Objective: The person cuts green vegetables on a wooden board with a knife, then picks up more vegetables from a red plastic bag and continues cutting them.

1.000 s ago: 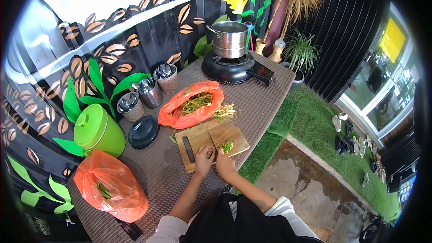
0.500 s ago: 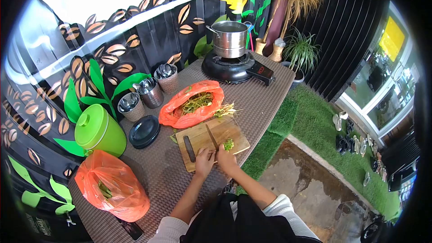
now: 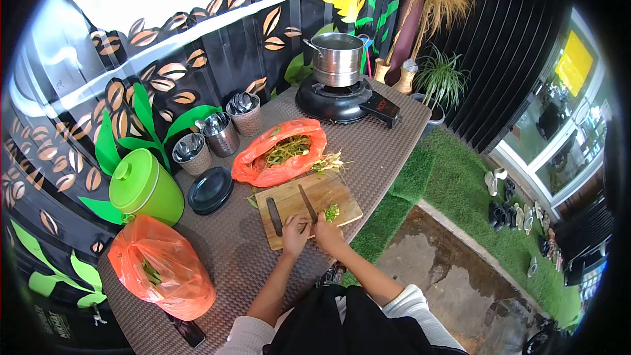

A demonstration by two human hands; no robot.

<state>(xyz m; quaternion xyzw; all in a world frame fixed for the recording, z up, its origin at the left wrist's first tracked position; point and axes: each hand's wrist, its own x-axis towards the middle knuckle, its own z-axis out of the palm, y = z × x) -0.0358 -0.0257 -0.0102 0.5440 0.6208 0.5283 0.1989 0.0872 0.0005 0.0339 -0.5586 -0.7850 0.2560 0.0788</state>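
A wooden cutting board with a slot handle lies on the table. My right hand is closed round the handle of a knife, whose dark blade points away from me across the board. Beside that hand sits a small heap of chopped greens. My left hand rests on the near part of the board, left of the knife, its fingers bent together; whatever they pinch is too small to make out. Past the board, an open orange plastic bag holds leafy stems, with pale stem ends lying beside it.
A steel pot stands on a black portable stove at the far end. Along the wall are cutlery cups, dark plates and a green lidded bucket. Nearer left sit a full orange bag and a phone.
The view has shifted slightly. Both hands stay at the board with only small movements, and the knife remains in my right hand.
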